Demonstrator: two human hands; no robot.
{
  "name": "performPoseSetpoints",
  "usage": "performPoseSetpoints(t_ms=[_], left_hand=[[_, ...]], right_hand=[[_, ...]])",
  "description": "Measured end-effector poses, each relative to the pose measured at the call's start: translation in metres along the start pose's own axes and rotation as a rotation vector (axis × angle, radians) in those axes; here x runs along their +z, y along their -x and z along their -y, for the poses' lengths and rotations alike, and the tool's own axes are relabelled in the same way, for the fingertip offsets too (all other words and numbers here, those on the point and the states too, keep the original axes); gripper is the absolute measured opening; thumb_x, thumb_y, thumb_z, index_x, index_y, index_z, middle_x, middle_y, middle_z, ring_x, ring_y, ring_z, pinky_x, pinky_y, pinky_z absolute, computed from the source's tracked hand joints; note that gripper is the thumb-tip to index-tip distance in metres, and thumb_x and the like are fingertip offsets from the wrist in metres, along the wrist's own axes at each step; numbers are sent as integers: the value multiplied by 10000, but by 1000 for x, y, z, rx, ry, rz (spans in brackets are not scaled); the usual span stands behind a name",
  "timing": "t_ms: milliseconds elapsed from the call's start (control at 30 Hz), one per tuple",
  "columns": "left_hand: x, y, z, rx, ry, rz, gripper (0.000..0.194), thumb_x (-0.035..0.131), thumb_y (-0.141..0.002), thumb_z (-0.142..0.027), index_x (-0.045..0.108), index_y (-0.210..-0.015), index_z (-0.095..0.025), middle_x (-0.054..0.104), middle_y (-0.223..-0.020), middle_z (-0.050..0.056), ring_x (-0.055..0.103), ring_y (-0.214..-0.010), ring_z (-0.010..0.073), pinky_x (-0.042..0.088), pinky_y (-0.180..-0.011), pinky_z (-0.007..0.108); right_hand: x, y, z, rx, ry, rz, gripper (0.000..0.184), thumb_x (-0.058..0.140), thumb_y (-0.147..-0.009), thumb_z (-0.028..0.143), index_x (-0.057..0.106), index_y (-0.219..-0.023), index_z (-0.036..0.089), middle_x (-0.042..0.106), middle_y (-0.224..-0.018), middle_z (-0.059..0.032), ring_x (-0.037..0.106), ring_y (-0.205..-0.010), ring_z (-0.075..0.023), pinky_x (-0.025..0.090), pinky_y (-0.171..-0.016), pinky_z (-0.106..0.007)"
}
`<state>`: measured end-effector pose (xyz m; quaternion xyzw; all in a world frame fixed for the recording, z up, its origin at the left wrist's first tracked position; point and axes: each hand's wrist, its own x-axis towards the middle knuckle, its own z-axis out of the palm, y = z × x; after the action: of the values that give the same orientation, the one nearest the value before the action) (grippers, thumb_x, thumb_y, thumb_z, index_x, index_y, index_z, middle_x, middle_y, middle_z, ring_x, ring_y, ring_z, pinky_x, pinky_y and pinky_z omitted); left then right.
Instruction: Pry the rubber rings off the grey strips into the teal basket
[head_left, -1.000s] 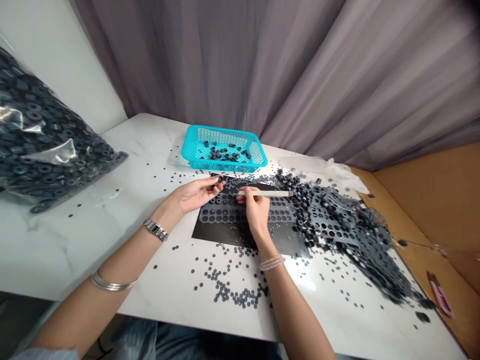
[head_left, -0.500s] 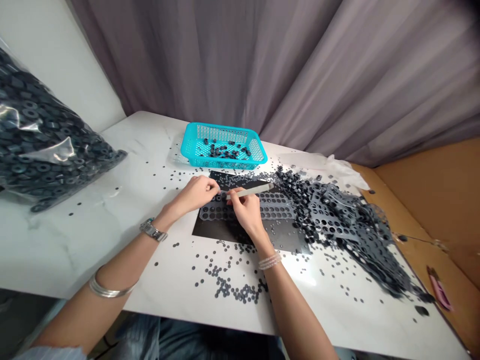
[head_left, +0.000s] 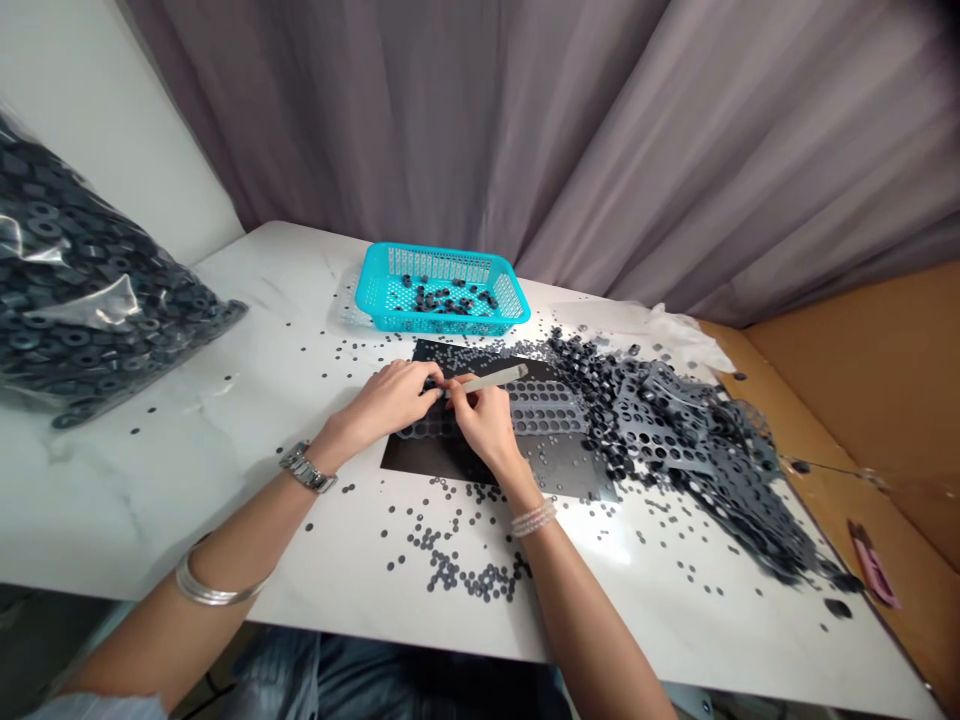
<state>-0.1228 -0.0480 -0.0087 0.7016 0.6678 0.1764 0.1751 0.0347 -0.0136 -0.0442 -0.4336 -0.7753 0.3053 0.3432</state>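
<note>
A grey perforated sheet (head_left: 544, 406) full of round holes lies on a black mat (head_left: 570, 472) in the middle of the white table (head_left: 285, 330). My left hand (head_left: 390, 397) rests on the sheet's left end, fingers curled and pinching at a small black ring there. My right hand (head_left: 484, 425) is closed round a thin pale stick tool (head_left: 491, 379) whose tip points left, close to the left fingertips.
A turquoise basket (head_left: 382, 290) behind the mat holds several black rings. A heap of punched-out grey sheets (head_left: 697, 450) spreads to the right. Small black discs (head_left: 465, 575) litter the near table. A clear bag of black rings (head_left: 82, 310) sits far left. A pink cutter (head_left: 870, 565) lies on cardboard at right.
My left hand dropped from above the sheet onto its left end and curled. My right hand swung the stick tool leftward until its tip met the left fingers.
</note>
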Motion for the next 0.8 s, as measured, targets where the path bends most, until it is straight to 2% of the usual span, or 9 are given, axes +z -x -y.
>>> performPoseSetpoints(t_ms=[100,167,367,500,567,600,700,767,800], left_hand=[[4,-1,-5,-23,-211,1,267,504,-839,-274,676,-1032,-209,708,-882,113,645,-861,292,410,-669,339],[7,-1,-7,-29,-258,-5,257,486,-844,-254,677,-1004,-191,701,-851,129,650,-831,301,403,-653,345],[16,0,-6,-36,-219,-9,268,422,-879,-234,673,-916,-149,671,-801,147,633,-776,295,372,-620,340],[6,-2,-2,13,-107,54,217,486,-861,-237,687,-820,-167,626,-674,65,584,-668,205,353,-580,287],[-5,-5,4,24,81,110,159,562,-829,-243,691,-766,-175,559,-583,10,516,-571,139,325,-530,242],[-11,-6,9,-5,245,118,125,602,-812,-244,693,-766,-171,518,-550,-11,464,-520,108,294,-492,221],[-23,-13,26,-212,1004,63,70,697,-764,-181,670,-806,-131,386,-508,-65,288,-416,38,173,-397,180],[-24,-17,34,-329,1448,39,89,703,-756,-105,614,-757,-116,336,-513,-83,247,-397,17,161,-365,155],[-23,-18,37,-363,1591,50,119,686,-765,-77,581,-726,-115,343,-525,-79,260,-398,13,181,-357,143]], right_hand=[[2,1,0,-27,19,5,275,445,-921,304,661,-799,188,654,-644,-18,588,-557,-160,371,-553,-238],[2,1,-1,-46,35,5,274,435,-926,301,658,-811,190,649,-646,-18,587,-556,-162,369,-552,-240],[3,3,-1,-96,103,12,262,420,-936,277,644,-835,188,645,-657,-27,595,-566,-163,362,-569,-242],[4,2,2,-101,177,-7,250,431,-927,253,642,-808,188,636,-636,-28,591,-554,-162,336,-564,-251],[5,2,4,-82,181,-16,249,443,-919,255,648,-794,190,639,-622,-30,592,-548,-165,336,-562,-253],[5,2,4,-66,166,-20,251,448,-916,261,652,-787,190,642,-615,-31,595,-545,-167,343,-564,-254],[5,1,1,12,41,-29,259,468,-903,287,671,-773,191,660,-602,-28,611,-545,-169,387,-582,-252],[5,0,-2,82,-99,-53,265,483,-890,309,686,-768,191,680,-624,-27,632,-577,-171,427,-603,-250],[4,-1,-3,115,-179,-80,271,487,-885,326,691,-770,189,688,-640,-28,642,-599,-173,447,-613,-249]])
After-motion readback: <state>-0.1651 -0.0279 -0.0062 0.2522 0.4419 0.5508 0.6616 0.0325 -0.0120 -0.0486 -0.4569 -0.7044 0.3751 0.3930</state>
